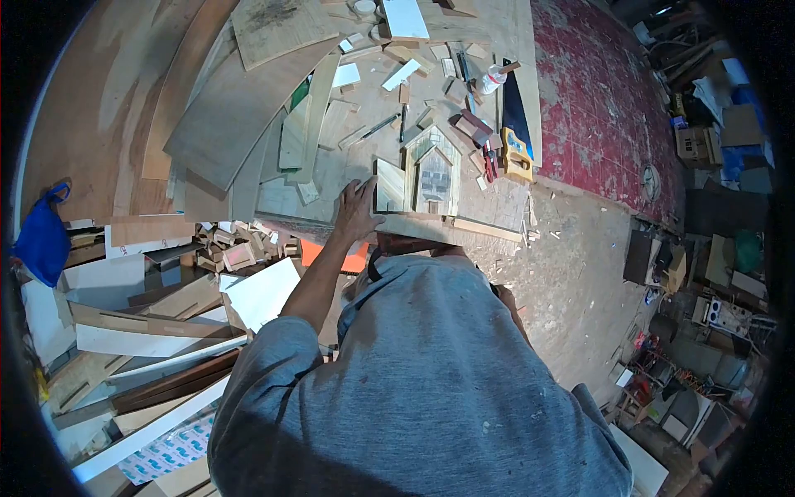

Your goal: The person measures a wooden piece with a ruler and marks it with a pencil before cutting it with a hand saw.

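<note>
On the workbench's near edge lies my left hand (356, 209), fingers apart, right beside a small wooden panel (390, 187) with a slanted top. Against that panel is a little wooden house model (433, 176) with a peaked front and grey patches. A thin wood strip (487, 229) runs along the bench edge to its right. My right arm (512, 308) hangs at my side, its hand mostly hidden by my shirt. Nearest on the bench to the right are a handsaw with a yellow handle (518, 156) and a red-handled tool (489, 162).
Pencils, offcuts and a glue bottle (493, 79) are scattered over the workbench (339, 170). Large plywood sheets (240, 124) lean at the left. Below them are piled boards (149, 331) and a blue bag (43, 236). Red flooring (588, 99) and clutter lie at the right.
</note>
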The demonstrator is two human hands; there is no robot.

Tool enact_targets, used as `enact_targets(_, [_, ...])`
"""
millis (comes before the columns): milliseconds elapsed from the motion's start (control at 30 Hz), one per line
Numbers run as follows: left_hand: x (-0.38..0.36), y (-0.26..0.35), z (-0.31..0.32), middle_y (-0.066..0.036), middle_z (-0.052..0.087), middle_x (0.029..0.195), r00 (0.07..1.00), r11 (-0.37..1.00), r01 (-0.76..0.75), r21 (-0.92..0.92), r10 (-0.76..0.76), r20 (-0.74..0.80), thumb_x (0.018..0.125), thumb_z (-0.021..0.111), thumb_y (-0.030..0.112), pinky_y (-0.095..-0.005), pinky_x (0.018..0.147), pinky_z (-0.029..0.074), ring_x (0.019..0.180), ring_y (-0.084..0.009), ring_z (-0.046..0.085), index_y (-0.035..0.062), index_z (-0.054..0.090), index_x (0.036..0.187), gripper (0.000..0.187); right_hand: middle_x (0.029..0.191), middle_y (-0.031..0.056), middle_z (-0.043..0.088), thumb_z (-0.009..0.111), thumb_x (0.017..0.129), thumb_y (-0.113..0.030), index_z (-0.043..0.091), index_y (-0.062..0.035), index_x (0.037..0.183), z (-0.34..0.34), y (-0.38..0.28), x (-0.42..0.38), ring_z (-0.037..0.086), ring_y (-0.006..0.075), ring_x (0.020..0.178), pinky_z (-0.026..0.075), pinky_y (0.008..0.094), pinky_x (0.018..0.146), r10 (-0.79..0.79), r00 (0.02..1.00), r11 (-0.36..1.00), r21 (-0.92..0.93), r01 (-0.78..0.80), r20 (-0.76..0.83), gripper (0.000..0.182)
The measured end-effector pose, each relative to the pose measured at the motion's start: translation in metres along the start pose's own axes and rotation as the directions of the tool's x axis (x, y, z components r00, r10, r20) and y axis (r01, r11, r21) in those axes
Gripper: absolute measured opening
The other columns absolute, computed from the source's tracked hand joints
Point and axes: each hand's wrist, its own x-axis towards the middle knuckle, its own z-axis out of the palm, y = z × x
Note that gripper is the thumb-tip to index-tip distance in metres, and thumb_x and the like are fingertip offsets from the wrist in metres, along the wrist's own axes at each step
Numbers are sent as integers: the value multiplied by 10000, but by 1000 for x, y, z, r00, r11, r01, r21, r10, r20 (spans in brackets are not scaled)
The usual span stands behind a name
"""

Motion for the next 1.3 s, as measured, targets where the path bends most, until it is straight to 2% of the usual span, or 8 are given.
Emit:
enact_targets(233, [3, 2, -5, -224, 437, 1446, 999, 1000, 8, -5, -8, 35, 666, 870, 300, -548, 1131, 263, 1396, -385, 305, 163, 265, 1531, 1064, 1037, 257, 698, 682, 819, -268, 680, -26, 1090, 1, 40, 5, 673, 402, 1015, 533, 444, 835, 143, 985, 981, 118, -154, 93, 363])
enact_targets(400, [7, 3, -7, -222, 446, 1442, 999, 1000, 17, 6, -17, 45, 656, 877, 304, -541, 1125, 278, 1385, -381, 321, 154, 283, 1524, 1062, 1031, 256, 700, 684, 816, -268, 681, -28, 1089, -9, 52, 18, 675, 404, 1008, 533, 445, 834, 59, 996, 994, 88, -65, 68, 364])
enact_targets(467, [8, 7, -10, -149, 516, 1412, 997, 999, 39, 25, -41, 66, 635, 891, 279, -512, 1150, 250, 1373, -353, 343, 124, 291, 1514, 1075, 1029, 256, 701, 685, 815, -268, 681, -29, 1089, -15, 54, 27, 676, 404, 1005, 533, 446, 834, 23, 998, 997, 72, -27, 63, 364])
enact_targets(733, [10, 7, -8, -165, 526, 1399, 999, 1000, 14, 28, -15, 45, 644, 882, 294, -517, 1132, 276, 1362, -364, 353, 130, 280, 1520, 1076, 1025, 252, 705, 686, 810, -242, 684, -32, 1089, -24, 37, 56, 681, 402, 998, 533, 451, 842, -108, 993, 994, 5, 108, 44, 349])
enact_targets(833, [11, 5, -5, -167, 518, 1404, 999, 999, 10, 38, -12, 53, 647, 880, 293, -521, 1124, 289, 1360, -369, 356, 126, 279, 1522, 1074, 1045, 243, 702, 663, 826, -201, 686, -40, 1089, -36, 19, 60, 677, 393, 1012, 533, 449, 846, 40, 994, 999, -8, -39, 100, 310])
enact_targets(1000, [14, 8, -2, -148, 450, 1466, 996, 997, 31, 69, -37, 85, 659, 872, 292, -526, 1116, 302, 1363, -365, 348, 124, 287, 1524, 1057, 1015, 232, 707, 647, 829, -154, 686, -32, 1064, -31, 34, 86, 681, 394, 976, 537, 446, 829, -67, 994, 996, -47, 72, 90, 267])
enact_targets(1133, [10, 15, -2, -101, 382, 1509, 998, 991, -53, 124, 49, 33, 694, 848, 276, -521, 1109, 316, 1373, -348, 330, 121, 388, 1468, 913, 985, 223, 712, 654, 819, -149, 692, -21, 1025, -34, 30, 95, 688, 388, 940, 538, 442, 826, -168, 984, 984, -55, 172, 61, 245])
enact_targets(1300, [8, 20, 8, -84, 431, 1445, 989, 986, -143, 84, 146, -25, 727, 822, 238, -502, 1077, 360, 1350, -334, 360, 96, 561, 1304, 650, 1001, 218, 713, 627, 843, -159, 698, -35, 1030, -61, -2, 85, 689, 383, 951, 539, 444, 834, -100, 985, 992, -68, 111, 140, 236])
